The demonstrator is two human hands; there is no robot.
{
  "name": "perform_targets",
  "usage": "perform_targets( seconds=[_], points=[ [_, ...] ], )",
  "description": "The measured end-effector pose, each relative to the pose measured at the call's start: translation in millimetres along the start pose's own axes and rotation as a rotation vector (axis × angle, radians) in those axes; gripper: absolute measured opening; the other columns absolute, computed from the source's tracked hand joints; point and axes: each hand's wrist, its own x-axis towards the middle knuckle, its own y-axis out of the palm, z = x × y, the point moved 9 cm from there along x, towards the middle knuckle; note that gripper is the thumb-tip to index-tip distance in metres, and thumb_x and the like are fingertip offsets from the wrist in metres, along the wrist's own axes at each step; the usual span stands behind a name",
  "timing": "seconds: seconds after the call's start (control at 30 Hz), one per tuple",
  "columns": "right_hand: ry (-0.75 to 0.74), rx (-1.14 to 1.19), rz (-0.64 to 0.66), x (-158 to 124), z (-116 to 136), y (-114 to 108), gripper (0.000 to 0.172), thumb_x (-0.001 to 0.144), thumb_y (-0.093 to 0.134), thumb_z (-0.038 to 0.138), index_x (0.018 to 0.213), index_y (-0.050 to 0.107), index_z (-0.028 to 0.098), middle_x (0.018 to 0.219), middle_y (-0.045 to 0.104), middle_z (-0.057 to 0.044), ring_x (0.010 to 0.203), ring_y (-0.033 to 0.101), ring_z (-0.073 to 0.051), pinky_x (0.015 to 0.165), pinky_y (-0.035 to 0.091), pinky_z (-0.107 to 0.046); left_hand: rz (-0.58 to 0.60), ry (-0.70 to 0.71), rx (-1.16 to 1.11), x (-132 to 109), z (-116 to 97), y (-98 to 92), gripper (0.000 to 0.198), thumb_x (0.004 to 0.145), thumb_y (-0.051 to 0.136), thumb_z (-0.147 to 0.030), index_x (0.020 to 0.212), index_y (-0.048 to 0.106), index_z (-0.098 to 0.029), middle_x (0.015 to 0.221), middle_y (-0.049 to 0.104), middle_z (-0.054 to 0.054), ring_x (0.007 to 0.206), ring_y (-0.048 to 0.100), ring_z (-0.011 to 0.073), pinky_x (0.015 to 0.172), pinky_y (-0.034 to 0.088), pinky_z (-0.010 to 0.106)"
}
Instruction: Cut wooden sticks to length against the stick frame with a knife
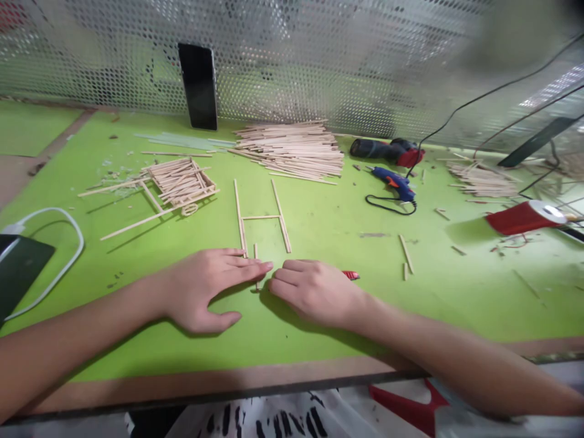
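Wooden short stick [256, 250] lies on the green tabletop [328, 225], just below an H-shaped stick frame [260, 216]. The left hand [205, 289] is open and flat, its fingertips [262, 266] on the stick. The right hand [314, 291] is curled beside it, with a red tip [350, 275] poking out behind; I cannot tell whether it grips that. Bare green lies between the frame and the blue glue gun [393, 182]. The tabletop's brown edge [228, 382] runs close under both forearms.
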Motion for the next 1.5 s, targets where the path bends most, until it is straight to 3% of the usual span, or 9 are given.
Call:
perform_targets(
  seconds=[0.47,0.63,0.77,0.97,1.2,1.37,1.5],
  points=[
    [-0.015,-0.013,-0.034,7.4,2.8,4.1,0.026,0.109,0.046,0.011,0.094,0.066,0.015,0.084,0.068,-0.004,0.075,0.052,-0.019,0.070,0.043,-0.033,-0.014,0.007,0.013,-7.4,-3.1,-2.3,0.077,0.089,0.061,-0.034,0.161,0.041,-0.015,0.152,0.066,0.017,0.140,0.065,0.0294,0.134,0.033,0.052],
    [-0.034,-0.026,-0.056,8.0,5.4,0.8,0.027,0.109,0.044,0.009,0.095,0.067,0.013,0.083,0.067,-0.004,0.075,0.052,-0.020,0.071,0.042,-0.033,0.072,-0.001,0.002,-7.9,-2.7,5.6,0.081,0.092,0.059,-0.034,0.167,0.033,-0.016,0.158,0.061,0.015,0.146,0.060,0.0310,0.130,0.039,0.055],
    [-0.029,-0.012,-0.018,8.7,4.1,3.8,0.024,0.110,0.045,0.011,0.097,0.066,0.014,0.085,0.068,-0.005,0.076,0.054,-0.019,0.073,0.043,-0.033,0.056,-0.043,-0.003,-7.0,0.5,5.9,0.086,0.093,0.061,-0.038,0.169,0.028,-0.015,0.162,0.056,0.017,0.141,0.064,0.0311,0.130,0.041,0.053],
    [-0.032,-0.025,0.006,13.9,7.2,5.9,0.023,0.110,0.047,0.013,0.096,0.066,0.015,0.084,0.067,-0.005,0.076,0.054,-0.019,0.072,0.041,-0.033,0.038,-0.069,0.021,-8.1,0.1,1.6,0.094,0.094,0.061,-0.042,0.172,0.016,-0.015,0.157,0.062,0.015,0.140,0.065,0.0293,0.134,0.035,0.050],
    [-0.004,-0.062,-0.004,17.2,10.7,6.2,0.022,0.108,0.048,0.011,0.094,0.064,0.016,0.083,0.067,-0.004,0.077,0.055,-0.019,0.072,0.042,-0.033,0.008,-0.046,0.061,-13.8,-1.5,-0.3,0.084,0.095,0.059,-0.039,0.169,0.027,-0.014,0.157,0.061,0.017,0.139,0.066,0.0310,0.128,0.042,0.052],
    [-0.016,-0.056,-0.022,15.6,9.5,5.5,0.023,0.108,0.046,0.010,0.095,0.065,0.016,0.083,0.068,-0.004,0.076,0.054,-0.020,0.073,0.044,-0.033,0.075,-0.017,0.082,-13.6,-2.6,5.8,0.076,0.099,0.056,-0.038,0.167,0.033,-0.014,0.161,0.057,0.018,0.147,0.058,0.0327,0.128,0.043,0.052],
    [-0.020,-0.038,-0.003,17.2,9.3,7.5,0.019,0.108,0.050,0.013,0.098,0.065,0.016,0.087,0.070,-0.005,0.079,0.056,-0.020,0.076,0.046,-0.033,0.053,-0.075,0.059,-11.7,0.9,2.6,0.084,0.097,0.058,-0.038,0.169,0.026,-0.012,0.162,0.055,0.019,0.142,0.063,0.0320,0.127,0.045,0.051]
  ],
)
